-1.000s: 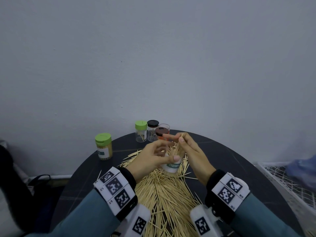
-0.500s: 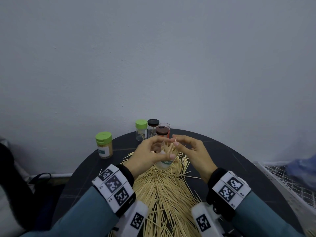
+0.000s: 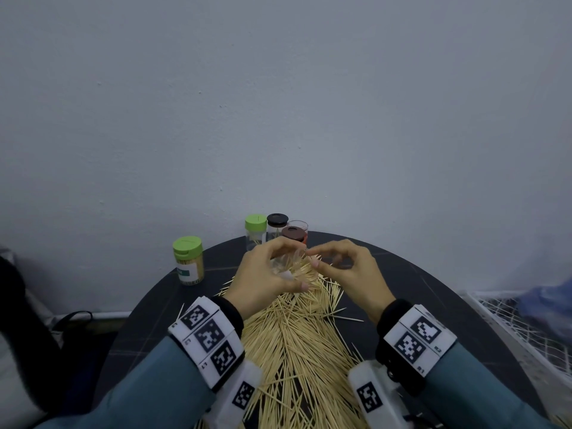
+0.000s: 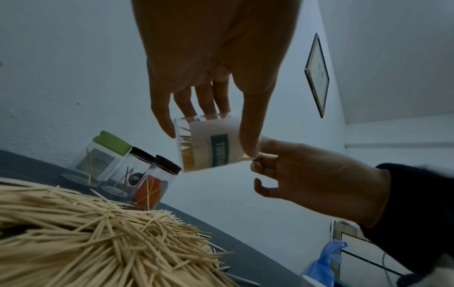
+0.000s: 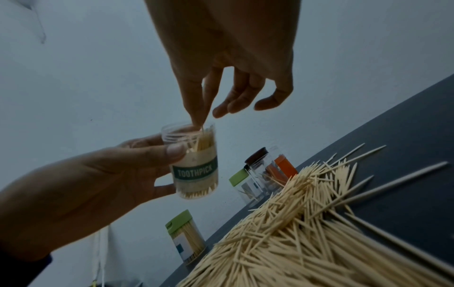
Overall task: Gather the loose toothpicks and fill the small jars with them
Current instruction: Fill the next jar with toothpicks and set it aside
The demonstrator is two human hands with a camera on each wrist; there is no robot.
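1. Holding a jar (image 5: pixel 194 165) up over the toothpicks (image 3: pixel 297 335), the left hand (image 3: pixel 263 280) has its fingers wrapped round it.
2. Right hand (image 5: pixel 221 58) pinches a few picks at the jar's open top.
3. Four more jars (image 3: pixel 278 230) stand at the back of the table (image 3: pixel 433 305).

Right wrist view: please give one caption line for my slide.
Left hand holds an open toothpick jar while right hand pinches toothpicks into its mouth.
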